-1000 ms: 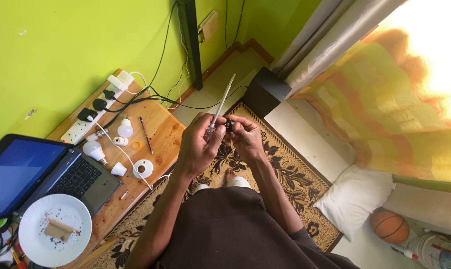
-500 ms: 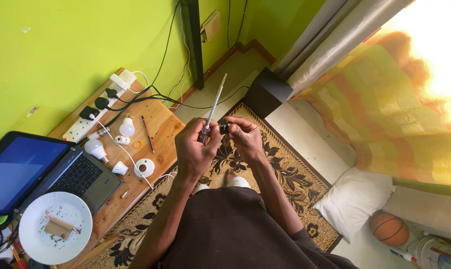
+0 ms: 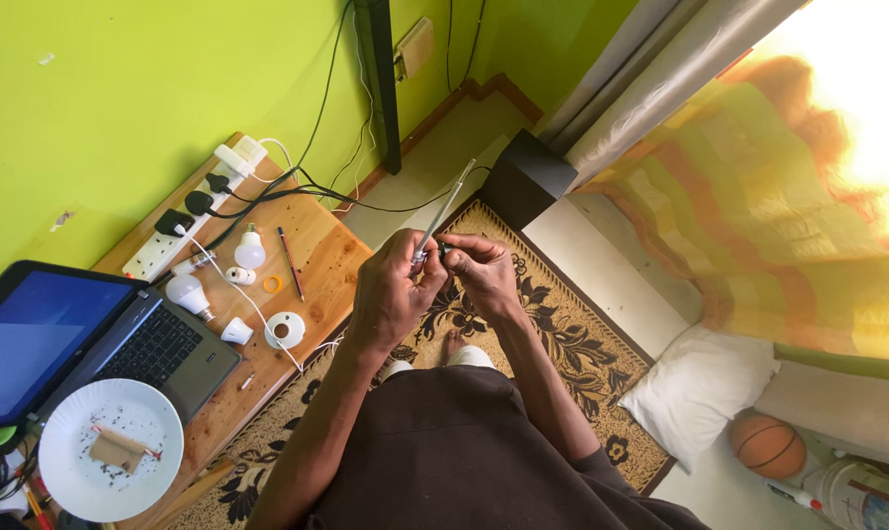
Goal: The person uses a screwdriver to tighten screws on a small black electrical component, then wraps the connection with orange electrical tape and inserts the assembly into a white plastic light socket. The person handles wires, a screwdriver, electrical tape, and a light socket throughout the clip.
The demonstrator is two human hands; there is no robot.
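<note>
Above the patterned rug [image 3: 562, 344], the left hand [image 3: 391, 294] is closed around the lower end of a thin silver rod [image 3: 443, 216], which slants up and away from it. The right hand [image 3: 482, 270] sits just beside it, fingertips pinched on a small dark part [image 3: 442, 251] touching the rod's base. Bulbs [image 3: 249, 252] lie on the wooden surface [image 3: 327, 260] left of the rug.

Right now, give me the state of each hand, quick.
Left hand: closed on a thin grey rod.
Right hand: fingers pinched on a small dark part at the rod's lower end; what it is cannot be told.
</note>
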